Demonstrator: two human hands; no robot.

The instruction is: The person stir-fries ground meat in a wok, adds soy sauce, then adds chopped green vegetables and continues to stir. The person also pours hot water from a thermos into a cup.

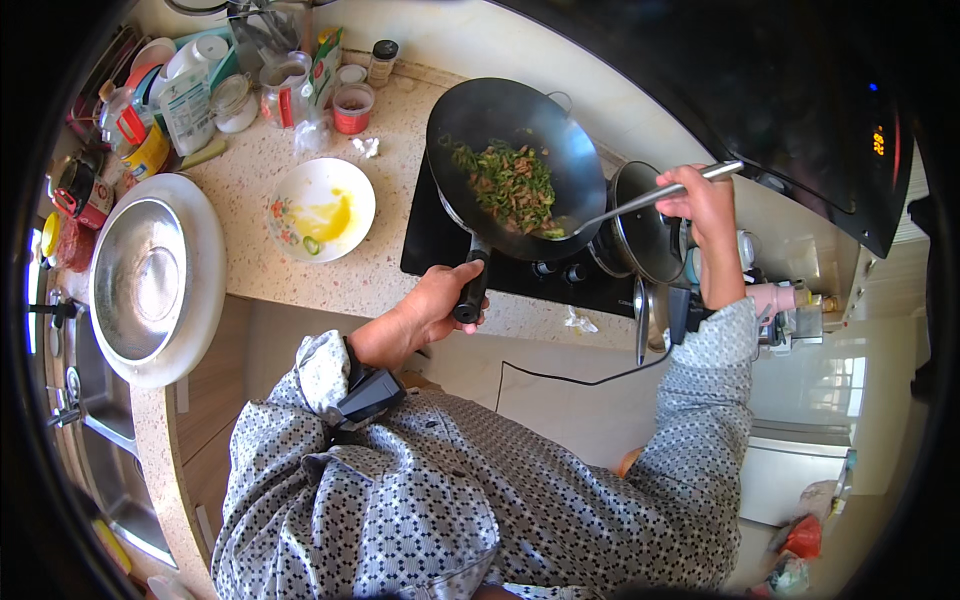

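My left hand (435,304) grips the black handle (473,289) of a dark wok (517,112) on the black cooktop (424,225). Inside the wok lies a heap of chopped green vegetable and browned meat pieces (510,184). My right hand (701,201), at the wok's right, is closed around the metal shaft of a spatula or ladle (645,201). The tool's head is partly hidden in the food near the wok's right lower side. Left of the cooktop stands a white floral bowl (356,187) with yellow residue and a green pepper ring.
A lidded pot (649,225) stands right of the wok, beneath my right hand. A metal strainer (142,277) rests on a large white basin (206,262) at the left. Jars and bottles crowd the back left. A range hood (787,97) overhangs the upper right.
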